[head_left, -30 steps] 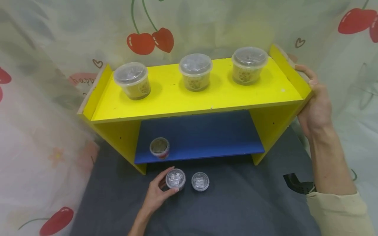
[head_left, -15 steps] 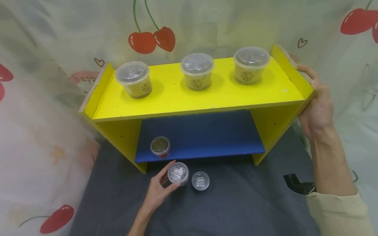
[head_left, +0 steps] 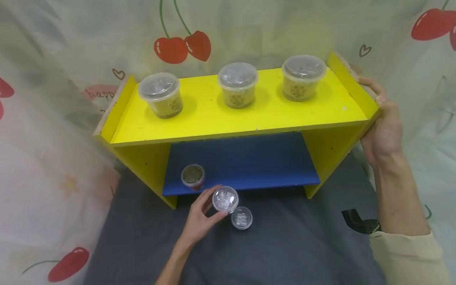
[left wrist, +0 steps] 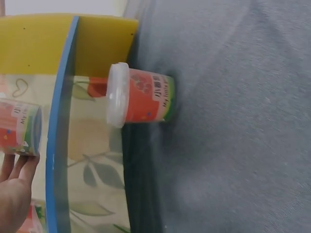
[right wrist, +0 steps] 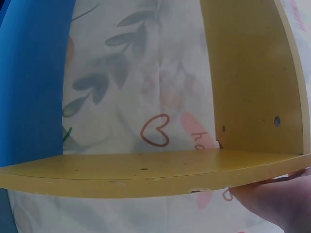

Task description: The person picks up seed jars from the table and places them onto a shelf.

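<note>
In the head view my left hand (head_left: 201,219) grips a lidded plastic tub (head_left: 225,199) between fingers and thumb, in front of the blue shelf's edge. The left wrist view shows this held tub (left wrist: 19,127), with a printed red and green label, raised off the cloth. A matching tub (head_left: 242,218) stands on the grey cloth just right of it. One more tub (head_left: 193,176) sits at the left end of the blue lower shelf (head_left: 249,166). My right hand (head_left: 382,126) holds the right side panel of the yellow shelf unit (head_left: 228,126) near its top.
Three larger clear lidded tubs, left (head_left: 160,95), middle (head_left: 238,85) and right (head_left: 303,78), stand spaced along the yellow top. A patterned curtain (head_left: 270,35) hangs behind the unit. A black curved object (head_left: 359,223) shows beside the right forearm.
My left hand has lifted the tub from the cloth and carried it up and right toward the blue shelf. The right hand stays on the side panel.
</note>
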The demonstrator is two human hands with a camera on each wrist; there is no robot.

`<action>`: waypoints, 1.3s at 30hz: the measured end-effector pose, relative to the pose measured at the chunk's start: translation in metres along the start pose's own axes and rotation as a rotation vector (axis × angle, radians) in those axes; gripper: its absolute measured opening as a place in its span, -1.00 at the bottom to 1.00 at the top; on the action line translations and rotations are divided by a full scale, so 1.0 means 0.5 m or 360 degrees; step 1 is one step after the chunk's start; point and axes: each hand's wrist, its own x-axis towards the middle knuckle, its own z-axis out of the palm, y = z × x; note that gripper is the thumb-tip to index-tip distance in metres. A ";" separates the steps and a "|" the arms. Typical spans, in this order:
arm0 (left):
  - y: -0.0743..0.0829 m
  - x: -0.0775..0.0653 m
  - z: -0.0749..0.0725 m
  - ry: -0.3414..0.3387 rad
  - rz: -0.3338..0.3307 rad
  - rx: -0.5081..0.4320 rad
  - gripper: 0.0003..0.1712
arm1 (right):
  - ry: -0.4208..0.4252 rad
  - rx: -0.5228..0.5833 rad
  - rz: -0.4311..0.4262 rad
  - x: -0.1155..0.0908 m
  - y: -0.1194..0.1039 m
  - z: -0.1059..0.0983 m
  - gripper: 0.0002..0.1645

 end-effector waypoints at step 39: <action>-0.038 0.128 0.052 0.0048 0.0238 -0.0124 -0.29 | 0.0001 -0.0028 -0.0035 0.000 0.004 0.004 -0.41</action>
